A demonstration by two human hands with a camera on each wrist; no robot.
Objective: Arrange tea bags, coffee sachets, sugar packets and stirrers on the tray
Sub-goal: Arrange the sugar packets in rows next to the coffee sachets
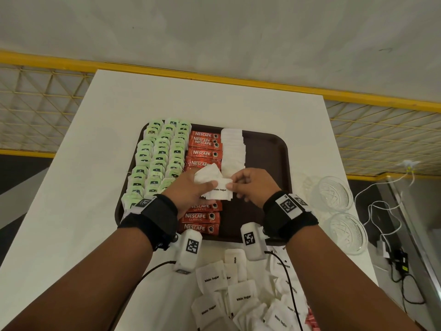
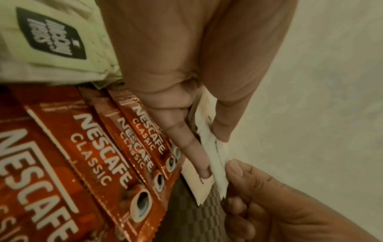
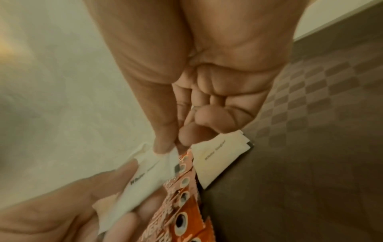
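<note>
Sugar packets passing hand to hand above the tray

Nearest, loose white paper sugar packets (image 1: 241,298) await; left hand (image 1: 188,192) grips a fanned bunch (image 1: 210,181), right hand (image 1: 253,187) pinches one over the dark brown tray (image 1: 274,149). Thin paper could slip, scattering onto the red coffee sachets (image 1: 202,154).

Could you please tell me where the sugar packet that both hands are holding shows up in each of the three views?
Head: sugar packet at centre, between both hands.
Left wrist: white strip right of centre, edge-on.
Right wrist: lower left of centre, under the thumb.
Shared landmark: the red Nescafe sachets beside it.
</note>
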